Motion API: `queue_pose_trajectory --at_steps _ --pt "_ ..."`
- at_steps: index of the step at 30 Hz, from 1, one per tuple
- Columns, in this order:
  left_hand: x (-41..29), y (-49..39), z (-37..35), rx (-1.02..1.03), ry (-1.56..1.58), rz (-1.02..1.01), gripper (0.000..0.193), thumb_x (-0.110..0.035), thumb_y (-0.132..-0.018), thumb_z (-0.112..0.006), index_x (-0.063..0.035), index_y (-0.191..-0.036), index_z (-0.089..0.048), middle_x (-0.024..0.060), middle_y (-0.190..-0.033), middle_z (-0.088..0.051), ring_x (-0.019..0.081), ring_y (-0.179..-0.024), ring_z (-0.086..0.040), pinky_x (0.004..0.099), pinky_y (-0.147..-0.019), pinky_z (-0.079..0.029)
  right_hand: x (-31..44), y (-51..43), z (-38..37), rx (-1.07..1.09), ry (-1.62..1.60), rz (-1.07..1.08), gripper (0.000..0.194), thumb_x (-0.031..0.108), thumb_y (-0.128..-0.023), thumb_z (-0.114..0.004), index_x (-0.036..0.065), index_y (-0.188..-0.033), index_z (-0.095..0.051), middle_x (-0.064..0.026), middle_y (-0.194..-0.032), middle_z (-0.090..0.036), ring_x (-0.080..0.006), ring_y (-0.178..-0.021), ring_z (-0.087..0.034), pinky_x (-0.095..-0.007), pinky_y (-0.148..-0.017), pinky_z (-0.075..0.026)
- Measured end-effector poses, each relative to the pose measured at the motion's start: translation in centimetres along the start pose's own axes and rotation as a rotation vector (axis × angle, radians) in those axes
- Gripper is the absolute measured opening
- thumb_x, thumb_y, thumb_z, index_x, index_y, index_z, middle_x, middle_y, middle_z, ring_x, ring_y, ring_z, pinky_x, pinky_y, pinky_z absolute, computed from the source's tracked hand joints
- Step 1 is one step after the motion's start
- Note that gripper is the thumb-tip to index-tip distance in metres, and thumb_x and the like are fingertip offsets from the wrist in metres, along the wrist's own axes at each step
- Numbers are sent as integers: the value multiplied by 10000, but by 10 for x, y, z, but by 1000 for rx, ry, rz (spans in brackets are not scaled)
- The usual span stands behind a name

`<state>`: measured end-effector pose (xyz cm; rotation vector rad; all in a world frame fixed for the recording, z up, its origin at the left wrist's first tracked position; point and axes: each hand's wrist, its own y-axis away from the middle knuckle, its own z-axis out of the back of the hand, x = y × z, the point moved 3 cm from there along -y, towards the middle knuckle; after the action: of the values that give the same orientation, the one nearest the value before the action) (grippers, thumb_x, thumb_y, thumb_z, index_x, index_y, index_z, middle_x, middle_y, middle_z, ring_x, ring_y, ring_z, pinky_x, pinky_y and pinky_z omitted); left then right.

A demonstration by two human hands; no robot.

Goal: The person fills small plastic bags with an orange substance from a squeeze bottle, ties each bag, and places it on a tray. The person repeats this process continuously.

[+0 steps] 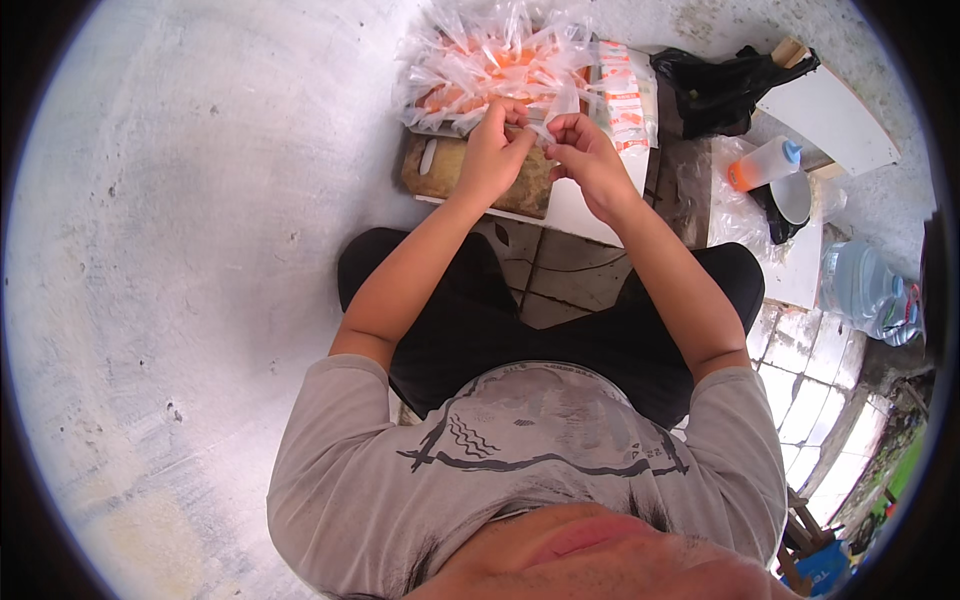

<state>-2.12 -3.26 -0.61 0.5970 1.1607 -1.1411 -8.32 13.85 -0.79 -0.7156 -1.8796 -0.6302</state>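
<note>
Between my left hand and my right hand I hold a clear plastic bag, pinched in the fingertips of both. Its lower part reaches away from me, and what it contains is hard to make out. Just beyond my hands, a heap of clear plastic bags with orange contents sits in a tray, their twisted tops sticking up. Below my left hand lies a worn wooden cutting board with a slot handle. It rests on a low white table.
Right of the heap lie packs with orange-and-white print. Farther right are a black plastic bag, a squeeze bottle with a blue cap, a light-coloured bowl and a large water jug. A pale wall rises at my left.
</note>
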Motion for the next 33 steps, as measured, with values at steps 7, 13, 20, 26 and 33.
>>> queue_pose_trajectory --at_steps 7,13,20,26,33 --pt "0 9 -16 240 384 87 236 -46 -1043 -629 -90 -1268 -572 37 -1134 -644 103 -932 -607 268 -779 -499 -7 -10 15 -327 530 290 296 60 -982 -733 34 -1243 -593 -22 -1039 -649 -99 -914 -639 -269 -688 -561" --pt "-7 7 -8 152 -33 -60 260 -58 -975 -685 -34 -1222 -609 58 -963 -645 129 -780 -599 320 -706 -506 -15 -7 7 -227 41 120 279 20 -979 -711 42 -1234 -601 -23 -1033 -669 -106 -894 -649 -263 -677 -554" --pt "-13 4 -2 96 -46 -89 273 -25 -977 -666 -50 -1248 -640 57 -1015 -661 137 -839 -610 301 -795 -511 -9 -1 2 -77 170 65 301 47 -944 -726 33 -1216 -598 -43 -1022 -649 -145 -961 -629 -315 -793 -543" --pt "-13 11 -13 226 286 -28 266 -58 -995 -686 -68 -1245 -592 44 -1042 -655 94 -894 -593 290 -819 -499 -15 -8 13 -295 502 359 357 35 -914 -735 27 -1246 -604 -52 -1064 -669 -154 -973 -667 -317 -790 -566" --pt "-30 9 0 71 -223 -219 199 -92 -1012 -717 -31 -1187 -643 101 -1010 -684 208 -800 -643 354 -721 -519 -12 -5 5 -229 85 129 310 19 -995 -729 48 -1272 -592 -39 -1098 -674 -117 -980 -666 -289 -757 -580"
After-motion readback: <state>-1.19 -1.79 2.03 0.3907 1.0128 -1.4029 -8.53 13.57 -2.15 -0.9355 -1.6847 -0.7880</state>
